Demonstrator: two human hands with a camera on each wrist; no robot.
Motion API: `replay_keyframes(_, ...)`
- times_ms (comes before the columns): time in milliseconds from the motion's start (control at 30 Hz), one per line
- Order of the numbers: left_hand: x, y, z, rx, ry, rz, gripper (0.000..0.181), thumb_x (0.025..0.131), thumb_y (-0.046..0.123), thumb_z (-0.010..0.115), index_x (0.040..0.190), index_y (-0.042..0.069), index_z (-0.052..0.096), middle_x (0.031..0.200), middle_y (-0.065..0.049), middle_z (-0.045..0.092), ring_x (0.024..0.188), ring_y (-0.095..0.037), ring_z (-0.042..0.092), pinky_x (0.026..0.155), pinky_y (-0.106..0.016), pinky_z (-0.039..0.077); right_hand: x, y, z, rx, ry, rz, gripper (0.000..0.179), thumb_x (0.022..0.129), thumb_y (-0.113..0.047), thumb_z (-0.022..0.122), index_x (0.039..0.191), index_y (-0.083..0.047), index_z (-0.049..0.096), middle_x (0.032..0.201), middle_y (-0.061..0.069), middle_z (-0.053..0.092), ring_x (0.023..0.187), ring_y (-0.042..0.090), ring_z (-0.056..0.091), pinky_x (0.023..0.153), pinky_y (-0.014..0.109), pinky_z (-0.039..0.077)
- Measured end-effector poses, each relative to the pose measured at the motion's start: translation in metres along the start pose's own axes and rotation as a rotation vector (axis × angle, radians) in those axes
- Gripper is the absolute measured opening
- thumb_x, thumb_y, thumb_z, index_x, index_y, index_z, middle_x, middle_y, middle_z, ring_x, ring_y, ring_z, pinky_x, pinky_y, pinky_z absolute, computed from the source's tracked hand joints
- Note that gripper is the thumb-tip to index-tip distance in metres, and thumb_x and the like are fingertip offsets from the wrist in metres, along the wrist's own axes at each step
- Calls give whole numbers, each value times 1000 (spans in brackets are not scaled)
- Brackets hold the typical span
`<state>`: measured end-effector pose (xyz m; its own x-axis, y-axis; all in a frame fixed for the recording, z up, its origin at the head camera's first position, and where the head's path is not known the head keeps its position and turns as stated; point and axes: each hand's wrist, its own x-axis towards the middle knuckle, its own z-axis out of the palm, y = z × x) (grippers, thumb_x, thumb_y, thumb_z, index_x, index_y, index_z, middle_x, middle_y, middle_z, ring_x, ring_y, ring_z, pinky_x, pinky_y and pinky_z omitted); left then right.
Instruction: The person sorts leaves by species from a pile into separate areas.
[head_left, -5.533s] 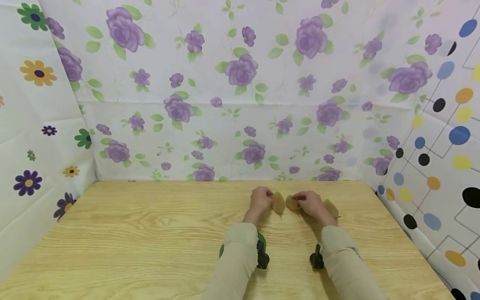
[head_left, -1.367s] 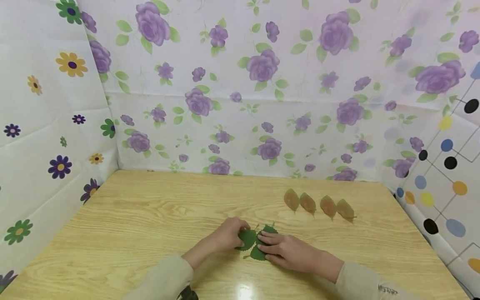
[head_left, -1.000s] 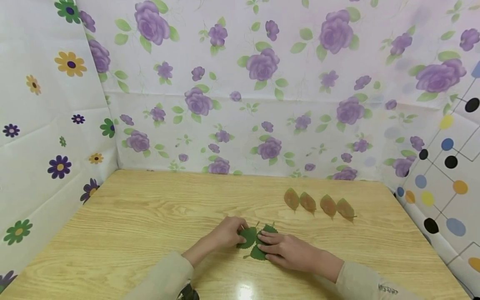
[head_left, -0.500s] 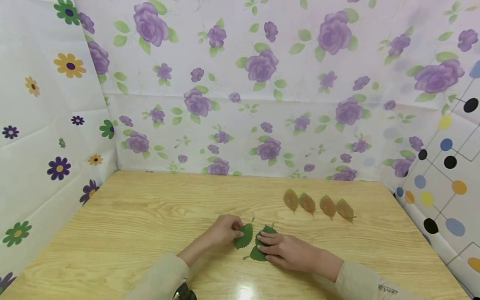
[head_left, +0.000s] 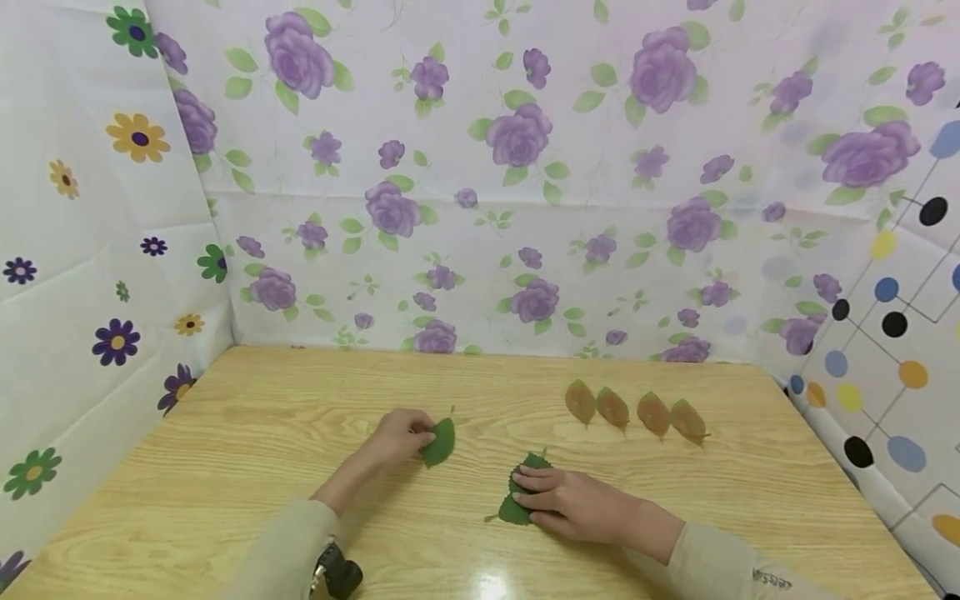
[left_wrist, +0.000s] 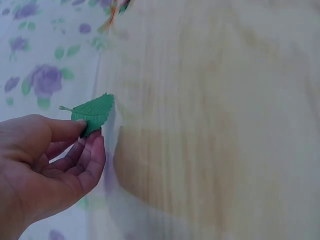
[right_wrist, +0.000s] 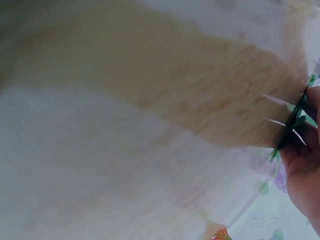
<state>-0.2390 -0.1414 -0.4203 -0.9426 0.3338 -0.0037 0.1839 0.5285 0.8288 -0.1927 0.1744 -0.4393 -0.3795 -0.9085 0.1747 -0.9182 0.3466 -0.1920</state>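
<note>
**Screened off, kind of room unclear**

A yellow wood-grain table point(head_left: 262, 433) is walled in by a white purple-rose sheet point(head_left: 465, 250) behind, a white multicoloured-daisy sheet point(head_left: 67, 217) at left and a white coloured-dot sheet point(head_left: 926, 333) at right.

There are four brown leaves point(head_left: 580, 402) and three green leaves point(head_left: 440, 442).

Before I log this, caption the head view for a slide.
Left hand pinches a green leaf; right hand rests on other green leaves; four brownish leaves farther back.
</note>
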Motion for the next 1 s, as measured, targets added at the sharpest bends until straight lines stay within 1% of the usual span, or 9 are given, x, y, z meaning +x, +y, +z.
replay_keyframes(100, -1, -5, -19, 16, 44, -55, 16, 93, -2, 57, 105, -9, 65, 87, -10, 61, 78, -19, 61, 69, -31, 56, 0, 0, 0, 0, 0, 3, 35, 99, -17, 56, 128, 3, 59, 136, 22, 51, 126, 34, 49, 98, 40, 45)
replay_keyframes(200, -2, -10, -39, 57, 76, -75, 20, 93, -1, 57, 109, -12, 63, 90, -12, 63, 80, -20, 61, 70, -34, 55, 1, 1, -2, 3, 1, 6, 35, 98, -17, 58, 128, 2, 60, 134, 21, 53, 125, 34, 50, 97, 41, 45)
replay_keyframes(333, -7, -19, -63, 75, 104, -92, 24, 94, -1, 56, 112, -16, 59, 95, -17, 63, 82, -24, 61, 72, -37, 56, 3, 1, -4, 39, -2, 24, 34, 97, -16, 59, 126, 1, 61, 133, 20, 55, 124, 34, 51, 97, 42, 46)
replay_keyframes(533, -14, -39, -90, 40, 110, -152, 29, 96, 1, 54, 117, -18, 54, 104, -24, 61, 90, -31, 62, 78, -38, 55, 4, -1, -5, 103, -21, 69, 33, 97, -16, 60, 126, 0, 60, 135, 20, 53, 125, 34, 49, 98, 43, 45)
replay_keyframes(600, -15, -46, -97, 70, 116, -171, 30, 95, 2, 55, 117, -19, 54, 104, -25, 61, 90, -31, 62, 77, -38, 55, 4, -1, -5, 121, -29, 84, 34, 97, -16, 60, 127, 0, 59, 136, 19, 52, 126, 34, 49, 98, 44, 44)
replay_keyframes(700, -15, -54, -106, 133, 131, -190, 28, 93, 1, 57, 113, -18, 56, 99, -24, 62, 85, -30, 62, 72, -37, 55, 4, -1, -5, 135, -36, 102, 34, 97, -16, 60, 128, -1, 59, 137, 18, 52, 127, 33, 48, 99, 43, 44)
replay_keyframes(767, -15, -59, -110, 175, 134, -191, 26, 91, 0, 59, 109, -18, 57, 95, -23, 63, 81, -29, 62, 69, -36, 55, 4, -1, -5, 143, -39, 113, 34, 96, -16, 60, 128, -2, 59, 137, 17, 52, 128, 32, 47, 100, 43, 43)
replay_keyframes(800, -14, -61, -111, 181, 132, -191, 25, 91, 0, 59, 108, -18, 57, 94, -23, 62, 80, -28, 62, 68, -35, 55, 4, -1, -5, 141, -38, 115, 34, 96, -16, 61, 128, -2, 59, 137, 17, 52, 128, 32, 47, 100, 43, 44)
replay_keyframes(1000, -11, -66, -113, 229, 147, -173, 25, 87, -1, 62, 105, -18, 58, 92, -23, 62, 78, -27, 62, 64, -33, 55, 2, -1, -4, 137, -32, 129, 35, 96, -16, 61, 129, -3, 59, 138, 16, 52, 128, 31, 47, 100, 43, 43)
